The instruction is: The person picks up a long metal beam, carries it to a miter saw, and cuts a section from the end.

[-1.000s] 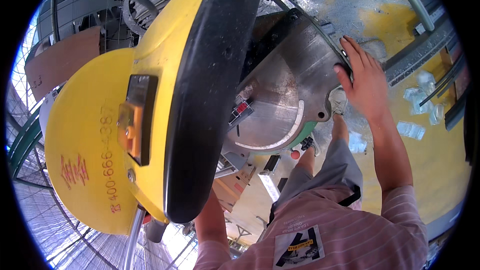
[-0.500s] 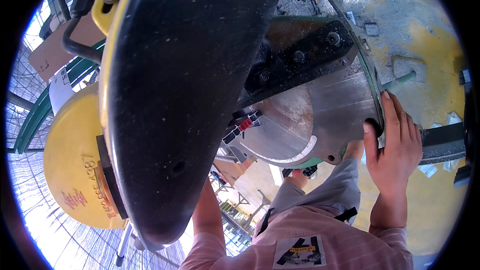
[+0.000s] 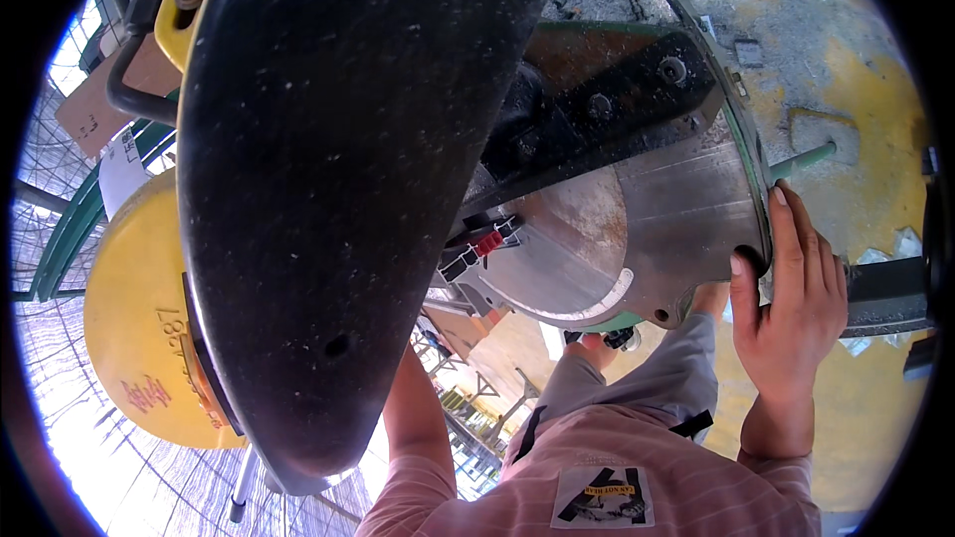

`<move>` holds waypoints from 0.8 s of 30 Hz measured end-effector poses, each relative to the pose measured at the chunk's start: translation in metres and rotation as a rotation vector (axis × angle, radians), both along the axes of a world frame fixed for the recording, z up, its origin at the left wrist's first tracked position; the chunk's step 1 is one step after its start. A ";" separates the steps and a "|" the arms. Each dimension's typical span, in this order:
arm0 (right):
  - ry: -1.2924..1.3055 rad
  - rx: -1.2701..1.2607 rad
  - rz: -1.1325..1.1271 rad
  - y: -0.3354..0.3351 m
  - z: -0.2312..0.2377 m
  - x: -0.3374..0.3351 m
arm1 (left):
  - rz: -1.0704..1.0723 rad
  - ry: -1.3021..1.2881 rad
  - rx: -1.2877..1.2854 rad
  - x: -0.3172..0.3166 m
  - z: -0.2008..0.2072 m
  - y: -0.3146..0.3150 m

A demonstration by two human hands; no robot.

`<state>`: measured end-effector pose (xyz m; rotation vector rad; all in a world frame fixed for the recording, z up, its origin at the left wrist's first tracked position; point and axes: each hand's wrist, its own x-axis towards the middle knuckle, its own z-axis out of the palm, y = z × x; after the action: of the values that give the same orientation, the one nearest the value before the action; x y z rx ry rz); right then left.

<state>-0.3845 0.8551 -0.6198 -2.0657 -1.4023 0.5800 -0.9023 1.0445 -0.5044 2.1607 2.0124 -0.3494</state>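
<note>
A mitre saw's large black blade guard (image 3: 348, 169) fills the left middle of the view. Below it shows the round grey metal saw table (image 3: 686, 199), with a black fence (image 3: 607, 104) across it. The cut end of a metal profile (image 3: 482, 247) with a red insert sticks out from behind the guard, lying on the table. My right hand (image 3: 791, 303) rests on the table's right edge, fingers stretched out and thumb apart, holding nothing. My left forearm (image 3: 418, 408) reaches up behind the guard, which hides the left hand.
The yellow motor housing (image 3: 134, 318) bulges at the left beside a bent dark handle (image 3: 134, 89). Metal chips and offcuts lie on the yellow-grey floor (image 3: 856, 129) at the right. A dark bar (image 3: 888, 293) runs out to the right. My legs stand close below the table.
The blade guard and motor housing sit slightly further left in the view. My right hand stays at the table edge, and the profile lies as before.
</note>
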 end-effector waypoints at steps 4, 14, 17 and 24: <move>-0.018 -0.006 0.001 0.000 0.000 0.000 | -0.158 0.034 0.056 0.009 -0.001 0.002; -0.025 0.001 -0.017 0.002 -0.001 -0.002 | -0.319 0.078 0.319 0.033 -0.017 -0.012; -0.023 0.002 -0.021 0.002 -0.002 -0.003 | -0.282 0.072 0.334 0.034 -0.020 -0.015; -0.022 0.007 -0.026 0.003 -0.001 -0.003 | -0.276 0.135 0.382 0.032 -0.024 -0.019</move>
<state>-0.3876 0.8580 -0.6210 -2.0881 -1.3854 0.5421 -0.8705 1.0256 -0.5283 2.7269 1.9818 -0.1561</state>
